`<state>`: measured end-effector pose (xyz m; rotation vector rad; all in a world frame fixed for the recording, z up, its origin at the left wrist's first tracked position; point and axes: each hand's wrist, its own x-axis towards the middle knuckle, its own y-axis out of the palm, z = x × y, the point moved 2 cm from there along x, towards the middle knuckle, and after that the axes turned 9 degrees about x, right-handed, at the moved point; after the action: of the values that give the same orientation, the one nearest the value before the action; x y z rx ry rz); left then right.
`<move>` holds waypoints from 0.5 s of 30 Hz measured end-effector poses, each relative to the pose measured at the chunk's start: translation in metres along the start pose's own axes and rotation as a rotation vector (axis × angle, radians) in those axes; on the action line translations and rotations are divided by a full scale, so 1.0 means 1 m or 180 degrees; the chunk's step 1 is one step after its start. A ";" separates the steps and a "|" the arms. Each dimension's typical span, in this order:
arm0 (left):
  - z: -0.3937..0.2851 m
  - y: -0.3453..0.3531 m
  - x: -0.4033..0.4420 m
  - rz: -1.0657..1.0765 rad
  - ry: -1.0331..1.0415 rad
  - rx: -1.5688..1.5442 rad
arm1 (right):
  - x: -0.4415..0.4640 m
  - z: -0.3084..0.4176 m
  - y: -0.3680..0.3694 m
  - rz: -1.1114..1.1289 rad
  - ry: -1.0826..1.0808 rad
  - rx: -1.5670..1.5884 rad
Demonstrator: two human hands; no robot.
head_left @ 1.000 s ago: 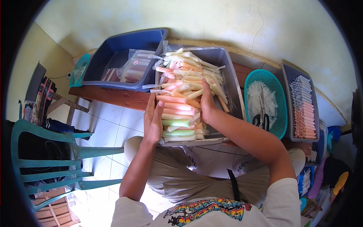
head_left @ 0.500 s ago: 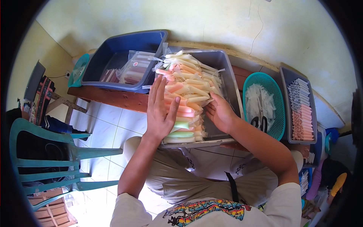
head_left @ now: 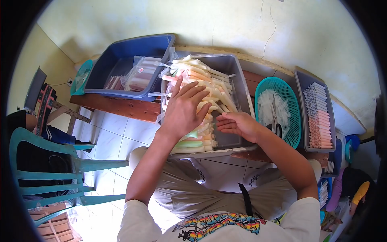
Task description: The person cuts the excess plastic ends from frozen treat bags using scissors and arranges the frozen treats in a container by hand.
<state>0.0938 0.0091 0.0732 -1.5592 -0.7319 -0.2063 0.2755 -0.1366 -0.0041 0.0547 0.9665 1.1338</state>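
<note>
Taking the middle of the grey tray (head_left: 241,86) as the centre of the clock, the left hand (head_left: 185,109) lies just toward 8 o'clock, palm down over the plastic-wrapped sticks (head_left: 219,86). Its fingers are spread, with clear gaps between them, pointing roughly to 12 and 1 o'clock, and the thumb stands away toward 2. It pinches nothing that shows; whether the palm or fingertips press on the sticks, I cannot tell, since the back of the hand hides the contact.

The right hand (head_left: 240,125) is at 4 o'clock, half open, its fingers close to one another, slightly curled and pointing to 9. It shows nothing in its grasp. Its fingertips are near the edge of the pile, over the tray's bare strip.

The sticks, pale yellow, orange, pink and green, heap up inside the grey tray, filling its side from 7 round to 12 o'clock. Clear plastic ends poke over the rim between 9 and 11.

At 10 o'clock sits a blue tub (head_left: 121,64) with a clear bag of pale purple sticks (head_left: 141,74) inside. At 3 o'clock is a green oval basket (head_left: 296,101) with clear plastic pieces (head_left: 268,105) and black-handled scissors (head_left: 278,128); beyond it, a second tray holds rows of blue and pink packs (head_left: 320,117). A teal chair (head_left: 44,173) stands toward 8.
</note>
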 end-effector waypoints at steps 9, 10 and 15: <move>0.014 0.026 0.032 0.0115 0.0048 -0.0107 | -0.001 0.049 0.012 -0.0538 -0.2839 -0.3439; 0.016 0.029 0.035 0.0081 0.0064 -0.0087 | 0.007 0.055 0.011 -0.0599 -0.3195 -0.3512; 0.019 0.042 0.039 0.0002 0.0029 -0.0144 | 0.033 0.065 0.005 -0.0733 -0.3470 -0.3437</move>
<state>0.1423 0.0420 0.0567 -1.6004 -0.7238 -0.2307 0.3180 -0.0818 0.0173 -0.2830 -0.6341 1.0569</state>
